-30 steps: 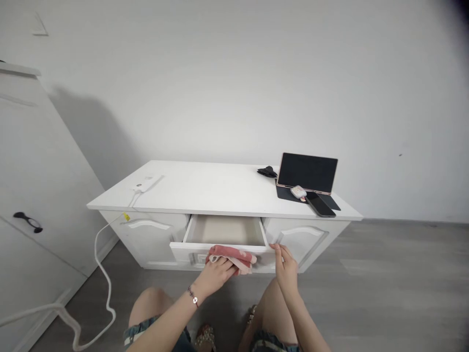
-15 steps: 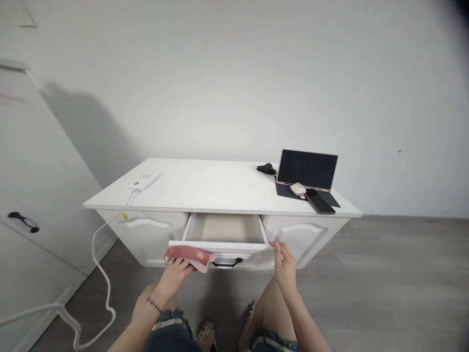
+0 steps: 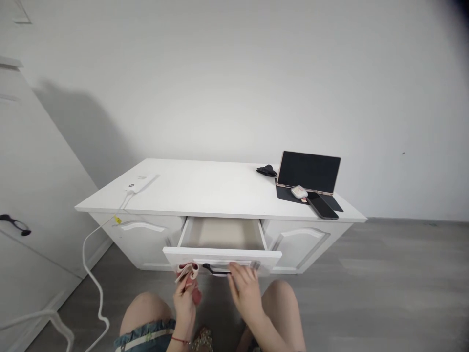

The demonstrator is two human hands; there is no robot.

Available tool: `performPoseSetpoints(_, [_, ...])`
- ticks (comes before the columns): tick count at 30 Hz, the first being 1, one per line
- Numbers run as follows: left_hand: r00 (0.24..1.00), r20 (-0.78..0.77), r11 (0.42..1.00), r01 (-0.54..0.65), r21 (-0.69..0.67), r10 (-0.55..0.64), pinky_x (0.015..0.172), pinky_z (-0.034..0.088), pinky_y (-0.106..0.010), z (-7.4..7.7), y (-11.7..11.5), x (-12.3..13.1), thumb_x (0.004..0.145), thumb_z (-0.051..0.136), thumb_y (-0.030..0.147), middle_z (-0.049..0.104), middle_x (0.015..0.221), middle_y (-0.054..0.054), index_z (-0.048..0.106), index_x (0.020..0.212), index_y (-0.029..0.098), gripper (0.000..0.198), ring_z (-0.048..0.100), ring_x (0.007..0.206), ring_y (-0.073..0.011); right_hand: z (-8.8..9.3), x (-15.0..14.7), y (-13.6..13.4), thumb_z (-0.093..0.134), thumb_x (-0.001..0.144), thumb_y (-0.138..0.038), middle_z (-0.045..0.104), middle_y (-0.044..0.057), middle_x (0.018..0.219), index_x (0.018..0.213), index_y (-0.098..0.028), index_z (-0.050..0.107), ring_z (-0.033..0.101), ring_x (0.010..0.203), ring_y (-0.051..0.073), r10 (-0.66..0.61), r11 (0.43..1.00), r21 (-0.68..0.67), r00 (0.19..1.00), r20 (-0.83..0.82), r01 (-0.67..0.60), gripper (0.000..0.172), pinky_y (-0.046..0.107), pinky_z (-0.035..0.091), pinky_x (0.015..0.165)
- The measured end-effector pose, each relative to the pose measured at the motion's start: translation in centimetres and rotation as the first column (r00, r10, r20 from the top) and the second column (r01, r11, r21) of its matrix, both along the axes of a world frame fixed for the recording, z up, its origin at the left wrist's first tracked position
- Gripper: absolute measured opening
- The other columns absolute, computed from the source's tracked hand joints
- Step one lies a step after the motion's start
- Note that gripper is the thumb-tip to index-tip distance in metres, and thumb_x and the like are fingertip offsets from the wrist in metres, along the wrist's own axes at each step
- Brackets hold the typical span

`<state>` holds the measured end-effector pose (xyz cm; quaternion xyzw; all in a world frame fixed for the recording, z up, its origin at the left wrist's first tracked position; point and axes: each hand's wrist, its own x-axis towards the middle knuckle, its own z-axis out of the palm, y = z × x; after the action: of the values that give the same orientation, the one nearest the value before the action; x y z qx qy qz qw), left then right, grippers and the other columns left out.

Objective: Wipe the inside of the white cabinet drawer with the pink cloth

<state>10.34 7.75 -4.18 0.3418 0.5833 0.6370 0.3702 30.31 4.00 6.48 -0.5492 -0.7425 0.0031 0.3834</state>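
Observation:
A bunched pink cloth with a pale underside is gripped in my left hand, in front of the left part of the drawer front. My right hand is at the right end of the black drawer handle, fingers outstretched and thumb apart, partly covering that end. Whether the fingertips touch the handle I cannot tell. The white drawer stands pulled out from the middle of the white cabinet, and only its pale bottom shows inside.
A tablet on a dark folding cover, a small white case, a phone and a black object lie on the right of the cabinet top. A white power strip with a cord is at left. My knees flank the drawer.
My right hand has left the drawer's top right corner and moved left and down to the handle. My left hand has drawn the cloth off the drawer's rim, lower and more bunched.

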Motion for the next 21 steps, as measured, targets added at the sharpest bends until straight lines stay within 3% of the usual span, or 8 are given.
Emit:
performPoseSetpoints(3, [0.965,0.262,0.995,0.033,-0.096,-0.006,0.064,0.052,-0.033,-0.6,0.5,1.4,0.059,0.061,0.025,0.065,0.085,-0.001,0.059,0.089,0.023,0.030,0.063,0.070,-0.0171,-0.7,-2.3,-0.1,0.045,0.089,-0.022,0.064,0.003,0.114,0.120,-0.029,0.056,0.058,0.099,0.024,0.026,0.995,-0.101,1.000,0.003,-0.026,0.033,0.039,0.042,0.081])
performPoseSetpoints(9, [0.913,0.399,0.988,0.128,-0.081,-0.086,0.065,0.052,-0.031,-0.8,1.3,1.8,0.054,0.062,0.017,0.065,0.083,0.001,0.054,0.093,0.026,0.041,0.065,0.071,-0.0154,-1.6,-2.5,1.3,0.045,0.090,-0.019,0.069,0.002,0.103,0.110,-0.029,0.062,0.060,0.090,0.023,0.013,0.989,-0.143,0.998,-0.058,-0.021,0.028,0.037,0.042,0.076])
performPoseSetpoints(13, [0.777,0.616,0.971,0.226,-0.079,-0.130,0.065,0.052,-0.028,-1.9,1.0,3.4,0.052,0.063,0.007,0.067,0.083,0.004,0.055,0.097,0.029,0.051,0.066,0.070,-0.0145,-1.4,-2.2,2.1,0.050,0.088,-0.018,0.071,-0.001,0.094,0.098,-0.030,0.067,0.060,0.086,0.021,-0.003,0.983,-0.183,0.990,-0.143,-0.024,0.023,0.034,0.040,0.076])
performPoseSetpoints(16, [0.675,0.713,0.909,0.395,-0.132,-0.189,0.071,0.052,-0.027,-2.3,0.3,5.2,0.053,0.063,0.002,0.069,0.078,0.000,0.061,0.086,0.020,0.038,0.067,0.073,-0.0162,-0.9,-2.2,2.6,0.054,0.087,-0.016,0.071,-0.002,0.095,0.096,-0.029,0.069,0.059,0.087,0.019,-0.009,0.967,-0.251,0.985,-0.173,-0.035,0.022,0.032,0.038,0.078])
performPoseSetpoints(18, [0.591,0.788,0.858,0.483,-0.173,-0.174,0.074,0.052,-0.028,-1.9,-0.4,6.1,0.055,0.063,-0.002,0.070,0.076,-0.004,0.062,0.077,0.015,0.028,0.068,0.073,-0.0178,-0.6,-2.2,2.9,0.055,0.086,-0.015,0.071,-0.003,0.096,0.095,-0.029,0.070,0.059,0.090,0.018,-0.015,0.951,-0.306,0.979,-0.202,-0.049,0.022,0.031,0.037,0.080])
performPoseSetpoints(21, [0.462,0.883,0.815,0.540,-0.209,-0.080,0.079,0.052,-0.034,-0.3,-1.9,6.6,0.061,0.063,-0.003,0.072,0.081,-0.009,0.064,0.082,0.012,0.026,0.069,0.078,-0.0223,-0.1,-2.0,3.5,0.057,0.085,-0.015,0.071,-0.004,0.096,0.093,-0.030,0.071,0.058,0.092,0.018,-0.019,0.930,-0.359,0.969,-0.247,-0.073,0.022,0.030,0.034,0.082])
